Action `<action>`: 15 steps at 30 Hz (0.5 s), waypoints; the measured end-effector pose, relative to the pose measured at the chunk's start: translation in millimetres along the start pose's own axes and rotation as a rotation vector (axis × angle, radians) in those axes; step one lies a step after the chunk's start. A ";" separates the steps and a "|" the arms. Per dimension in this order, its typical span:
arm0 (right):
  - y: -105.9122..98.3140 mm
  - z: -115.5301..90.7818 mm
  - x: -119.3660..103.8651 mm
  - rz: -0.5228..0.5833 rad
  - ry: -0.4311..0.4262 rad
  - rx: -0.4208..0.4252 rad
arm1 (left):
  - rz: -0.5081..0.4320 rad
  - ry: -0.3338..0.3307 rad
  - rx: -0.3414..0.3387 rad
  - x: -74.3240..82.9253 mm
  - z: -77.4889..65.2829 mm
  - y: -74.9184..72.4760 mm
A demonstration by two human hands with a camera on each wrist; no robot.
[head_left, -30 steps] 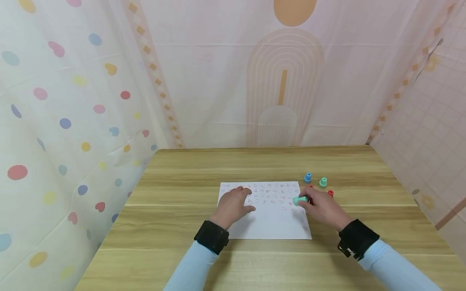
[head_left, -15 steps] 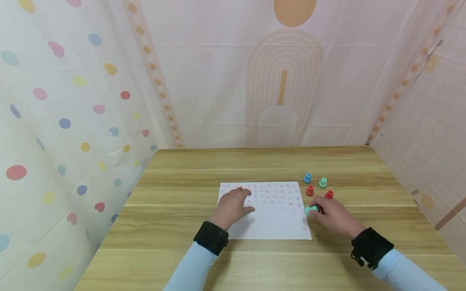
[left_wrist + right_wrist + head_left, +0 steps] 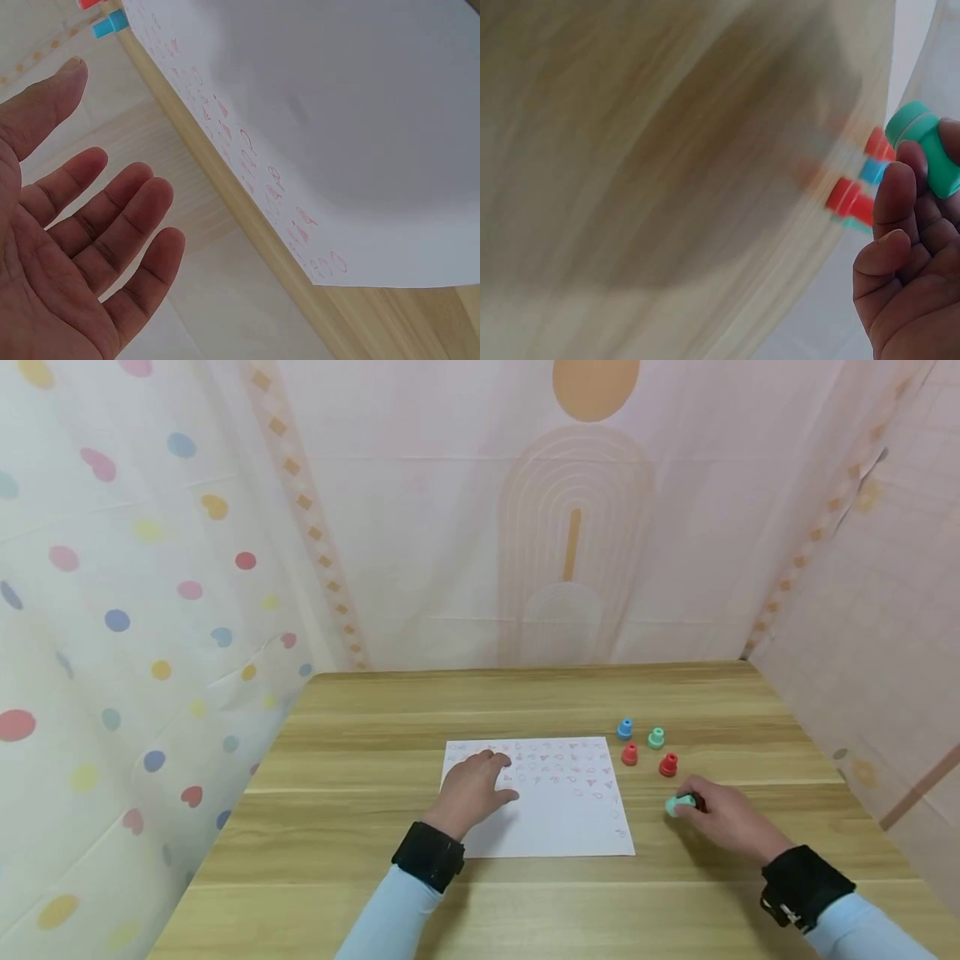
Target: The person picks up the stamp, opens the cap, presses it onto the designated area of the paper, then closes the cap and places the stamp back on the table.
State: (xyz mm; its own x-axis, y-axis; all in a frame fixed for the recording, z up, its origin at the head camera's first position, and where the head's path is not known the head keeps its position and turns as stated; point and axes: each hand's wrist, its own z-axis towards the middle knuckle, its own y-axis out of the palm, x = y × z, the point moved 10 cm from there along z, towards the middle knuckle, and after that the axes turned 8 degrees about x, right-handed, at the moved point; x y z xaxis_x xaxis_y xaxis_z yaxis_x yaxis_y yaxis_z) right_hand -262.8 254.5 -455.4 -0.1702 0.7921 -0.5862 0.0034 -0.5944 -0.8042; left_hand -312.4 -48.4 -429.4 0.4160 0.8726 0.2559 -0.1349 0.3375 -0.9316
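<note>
A white sheet of paper (image 3: 551,827) lies on the table, its upper part covered in rows of small red printed marks. My left hand (image 3: 471,789) is over the left part of the sheet; in the left wrist view its fingers (image 3: 124,225) are relaxed and hold nothing. Off the sheet's right edge, my right hand (image 3: 731,818) pinches a green stamp (image 3: 680,806). The right wrist view shows this green stamp (image 3: 919,135) between thumb and fingers, its wide round end exposed and its narrower end partly hidden.
Beyond the right hand stand a blue stamp (image 3: 625,730), another green stamp (image 3: 656,738) and two red ones, the nearer red stamp (image 3: 668,766) closest to the hand. The wooden table (image 3: 360,827) backs onto a patterned curtain (image 3: 420,543).
My right hand has carried the green stamp from over the sheet's right part rightward and toward me, past the paper's edge. The left hand keeps its place over the sheet.
</note>
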 end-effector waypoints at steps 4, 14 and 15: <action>-8.1 -3.2 13.1 -0.008 0.003 0.010 | 0.002 -0.001 0.000 -0.8 -0.5 0.5; -35.3 -8.6 44.6 -0.096 0.012 0.042 | -0.012 -0.022 -0.015 -1.6 -1.9 1.4; -38.8 -9.0 47.4 -0.102 0.009 0.049 | -0.013 -0.024 -0.017 -1.6 -2.0 1.5</action>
State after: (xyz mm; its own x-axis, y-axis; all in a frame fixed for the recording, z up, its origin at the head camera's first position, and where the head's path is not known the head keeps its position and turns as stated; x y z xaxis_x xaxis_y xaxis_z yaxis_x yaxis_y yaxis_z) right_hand -262.2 316.4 -452.9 -0.1581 0.8498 -0.5028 -0.0613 -0.5167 -0.8540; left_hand -311.5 -50.0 -431.8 0.3958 0.8767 0.2736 -0.1139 0.3425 -0.9326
